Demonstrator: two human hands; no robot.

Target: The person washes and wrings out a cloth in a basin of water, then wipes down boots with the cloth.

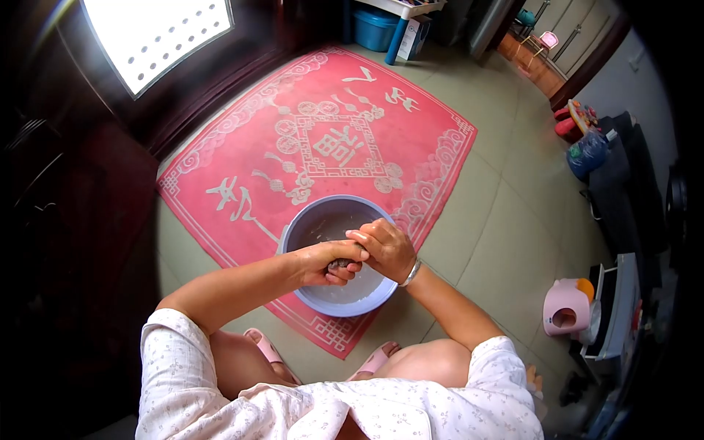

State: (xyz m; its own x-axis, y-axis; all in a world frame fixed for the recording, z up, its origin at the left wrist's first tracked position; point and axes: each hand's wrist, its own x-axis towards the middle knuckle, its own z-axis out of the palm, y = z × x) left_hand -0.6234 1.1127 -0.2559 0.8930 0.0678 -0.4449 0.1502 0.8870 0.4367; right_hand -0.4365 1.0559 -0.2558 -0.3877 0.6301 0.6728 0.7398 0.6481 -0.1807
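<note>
A round blue-purple basin (337, 308) with cloudy water in it stands on the near part of a red mat (242, 139). Over the basin, my left hand (330, 262) is wrapped round a small dark object (339, 264), mostly hidden by the fingers. My right hand (385, 249), with a silver bracelet at the wrist, meets it from the right, its fingers bent against the thumb side of my left hand. Whether the right fingers also grip the dark object is hidden. Both hands look wet.
Beyond the mat, a blue tub (374, 29) sits under a white-topped stand. A pink plastic container (566, 306) is at the right, near a dark rack. Farther up are a bagged blue item (587, 154) and red shoes (565, 125). Pink slippers (374, 361) are on my feet.
</note>
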